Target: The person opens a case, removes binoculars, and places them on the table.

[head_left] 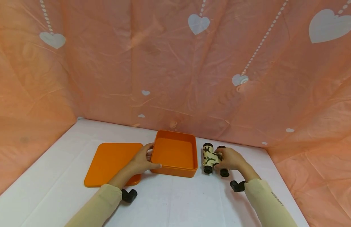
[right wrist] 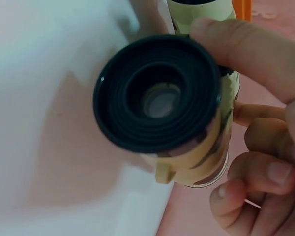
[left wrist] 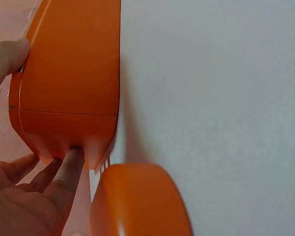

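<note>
An orange square box (head_left: 175, 151), lidless, stands on the table with its bare inside facing up. My left hand (head_left: 141, 160) grips its near left corner, thumb at the front rim and fingers against the left side; the left wrist view shows the fingertips (left wrist: 74, 157) touching the box wall (left wrist: 69, 73). To the right of the box lie camouflage-patterned binoculars (head_left: 208, 159) with black ends. My right hand (head_left: 231, 158) holds their right barrel from above. In the right wrist view, the thumb (right wrist: 246, 49) lies by the black eyepiece (right wrist: 157, 93), and part of the barrel is hidden.
An orange lid (head_left: 113, 162) lies flat on the table left of the box, partly under my left forearm. The white tabletop (head_left: 175, 201) stretches in front. A pink curtain (head_left: 175, 63) with white hearts rises behind and at both sides.
</note>
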### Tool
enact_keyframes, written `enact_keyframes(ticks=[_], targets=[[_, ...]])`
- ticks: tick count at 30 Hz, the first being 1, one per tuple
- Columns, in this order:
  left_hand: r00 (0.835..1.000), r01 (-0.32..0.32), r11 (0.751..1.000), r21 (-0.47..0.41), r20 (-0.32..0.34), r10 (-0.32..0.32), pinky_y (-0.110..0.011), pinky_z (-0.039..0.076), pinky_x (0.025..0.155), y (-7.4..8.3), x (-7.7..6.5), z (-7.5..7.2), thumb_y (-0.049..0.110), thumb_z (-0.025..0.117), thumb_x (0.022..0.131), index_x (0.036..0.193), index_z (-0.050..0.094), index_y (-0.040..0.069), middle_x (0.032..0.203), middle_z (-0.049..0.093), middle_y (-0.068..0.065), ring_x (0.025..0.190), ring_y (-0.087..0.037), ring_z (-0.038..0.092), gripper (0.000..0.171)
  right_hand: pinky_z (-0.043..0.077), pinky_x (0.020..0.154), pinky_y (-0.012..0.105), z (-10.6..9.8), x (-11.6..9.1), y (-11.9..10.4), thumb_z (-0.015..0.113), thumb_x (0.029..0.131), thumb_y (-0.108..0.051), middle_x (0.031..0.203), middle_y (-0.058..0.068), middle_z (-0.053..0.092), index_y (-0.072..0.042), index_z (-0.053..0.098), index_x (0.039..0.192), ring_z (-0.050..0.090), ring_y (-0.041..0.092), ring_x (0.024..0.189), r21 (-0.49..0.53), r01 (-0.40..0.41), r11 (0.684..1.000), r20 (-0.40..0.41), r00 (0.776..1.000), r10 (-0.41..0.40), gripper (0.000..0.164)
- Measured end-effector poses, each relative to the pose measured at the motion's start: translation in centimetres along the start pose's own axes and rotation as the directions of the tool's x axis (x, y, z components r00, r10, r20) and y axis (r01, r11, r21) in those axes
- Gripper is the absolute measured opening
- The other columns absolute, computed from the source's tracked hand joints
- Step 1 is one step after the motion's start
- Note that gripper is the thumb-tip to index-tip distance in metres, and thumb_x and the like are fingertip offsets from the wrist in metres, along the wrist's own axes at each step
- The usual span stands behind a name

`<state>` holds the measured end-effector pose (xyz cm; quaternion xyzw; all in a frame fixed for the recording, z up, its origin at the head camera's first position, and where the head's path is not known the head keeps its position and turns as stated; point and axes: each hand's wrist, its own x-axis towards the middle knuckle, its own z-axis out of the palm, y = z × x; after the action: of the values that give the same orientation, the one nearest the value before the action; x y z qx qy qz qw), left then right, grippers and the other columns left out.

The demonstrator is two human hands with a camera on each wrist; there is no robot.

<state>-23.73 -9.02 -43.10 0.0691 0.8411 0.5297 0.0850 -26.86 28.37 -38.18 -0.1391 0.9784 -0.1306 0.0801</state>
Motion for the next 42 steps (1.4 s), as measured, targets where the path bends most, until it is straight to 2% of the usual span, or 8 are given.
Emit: enact_keyframes(ticks=[9, 17, 30, 33, 37, 42], targets=[[1.0, 0.011, 1.0, -0.005, -0.012, -0.011, -0.047, 0.05, 0.101, -0.1, 0.0, 0.2, 0.022, 0.086, 0.071, 0.15, 0.031, 0.012, 0.149, 0.042, -0.013, 0.12, -0.031, 0.058, 0.097, 0.053, 0.075, 0.04, 0.7, 0.0, 0.3, 0.088, 0.062, -0.026, 0.097, 0.004, 0.07, -0.007, 0.065, 0.12, 0.058, 0.016, 0.081, -0.005, -0.006, 1.0, -0.011, 1.0, 0.006, 0.065], [1.0, 0.023, 0.999, -0.024, -0.008, -0.023, -0.046, 0.05, 0.1, -0.2, 0.1, 0.4, 0.023, 0.087, 0.07, 0.15, 0.03, 0.011, 0.148, 0.043, -0.014, 0.119, -0.03, 0.059, 0.1, 0.053, 0.072, 0.039, 1.2, 0.2, 0.7, 0.088, 0.061, -0.026, 0.094, 0.003, 0.069, -0.008, 0.065, 0.119, 0.058, 0.015, 0.08, -0.005, -0.008, 1.0, -0.012, 1.0, 0.008, 0.065], [1.0, 0.016, 1.0, 0.01, -0.017, -0.016, -0.047, 0.049, 0.102, -0.1, 0.2, 0.3, 0.023, 0.086, 0.071, 0.15, 0.03, 0.012, 0.148, 0.043, -0.014, 0.12, -0.03, 0.058, 0.098, 0.055, 0.076, 0.044, 1.7, 0.4, 1.0, 0.089, 0.062, -0.026, 0.104, 0.008, 0.07, -0.005, 0.063, 0.123, 0.061, 0.019, 0.085, -0.009, -0.016, 1.0, -0.018, 1.0, 0.016, 0.07], [1.0, 0.007, 1.0, -0.011, -0.004, -0.007, -0.046, 0.049, 0.101, -0.2, 0.2, 0.2, 0.021, 0.086, 0.071, 0.15, 0.029, 0.011, 0.149, 0.042, -0.015, 0.12, -0.031, 0.058, 0.098, 0.055, 0.077, 0.045, 1.7, 0.4, 0.9, 0.089, 0.062, -0.026, 0.106, 0.009, 0.07, -0.005, 0.063, 0.123, 0.062, 0.019, 0.087, -0.01, -0.013, 1.0, -0.012, 1.0, 0.013, 0.07], [1.0, -0.016, 0.999, -0.042, 0.008, 0.016, -0.044, 0.051, 0.1, -0.2, 0.3, 0.0, 0.019, 0.086, 0.072, 0.151, 0.028, 0.009, 0.149, 0.04, -0.017, 0.12, -0.032, 0.058, 0.098, 0.055, 0.075, 0.044, 1.3, 0.4, 0.6, 0.089, 0.062, -0.027, 0.102, 0.008, 0.07, -0.005, 0.064, 0.123, 0.061, 0.019, 0.084, -0.013, -0.032, 0.999, -0.008, 0.999, 0.032, 0.069], [1.0, -0.011, 1.0, -0.016, 0.006, 0.011, -0.044, 0.051, 0.1, 0.0, 0.4, -0.2, 0.022, 0.086, 0.072, 0.151, 0.028, 0.01, 0.15, 0.04, -0.016, 0.121, -0.032, 0.058, 0.098, 0.055, 0.075, 0.043, 0.9, 0.5, 0.2, 0.089, 0.063, -0.027, 0.103, 0.008, 0.07, -0.005, 0.064, 0.123, 0.059, 0.019, 0.083, -0.026, -0.073, 0.997, 0.013, 0.997, 0.073, 0.069]])
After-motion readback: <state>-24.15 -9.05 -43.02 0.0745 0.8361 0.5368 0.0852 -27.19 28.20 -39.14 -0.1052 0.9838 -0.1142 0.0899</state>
